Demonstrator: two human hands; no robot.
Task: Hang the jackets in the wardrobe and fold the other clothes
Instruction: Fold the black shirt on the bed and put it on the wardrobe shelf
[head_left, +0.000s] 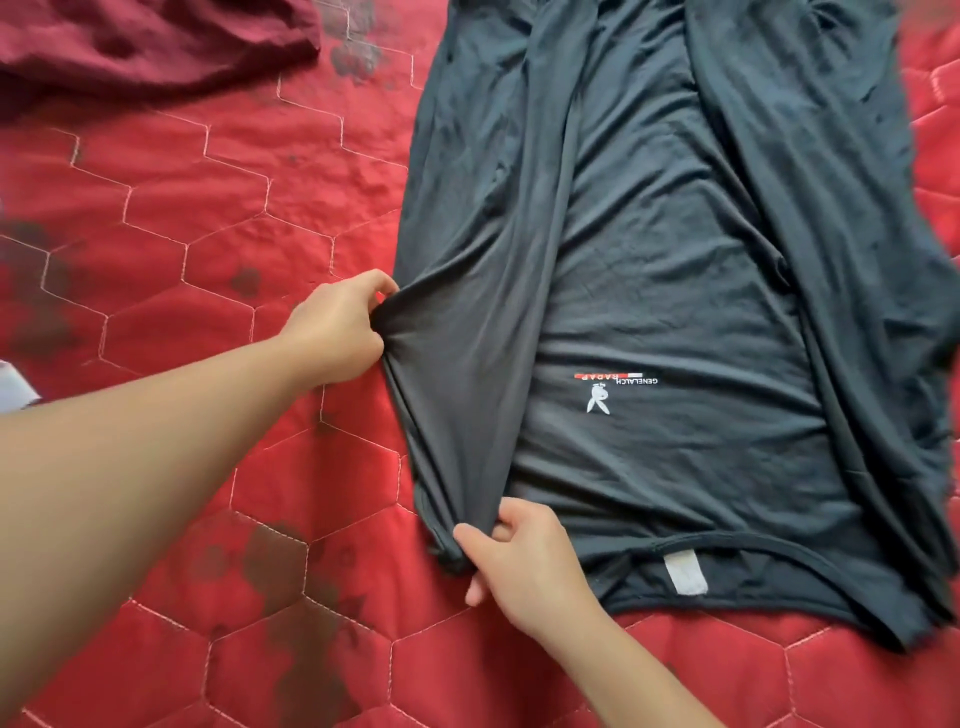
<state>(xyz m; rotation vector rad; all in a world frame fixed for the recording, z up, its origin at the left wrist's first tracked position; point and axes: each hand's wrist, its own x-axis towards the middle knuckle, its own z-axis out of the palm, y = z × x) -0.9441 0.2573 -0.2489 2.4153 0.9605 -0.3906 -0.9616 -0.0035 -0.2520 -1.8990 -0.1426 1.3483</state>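
Observation:
A dark grey T-shirt (675, 270) lies flat on a red quilted bedspread (182, 234), collar and white neck label toward me, a small white logo on its chest. Both long sides are folded in over the middle. My left hand (337, 332) pinches the left fold halfway along the shirt. My right hand (519, 561) grips the same fold at the shoulder corner, near the collar.
A maroon garment (145, 47) lies crumpled at the far left of the bed. Dark flower prints mark the bedspread. A pale object (13, 387) shows at the left edge.

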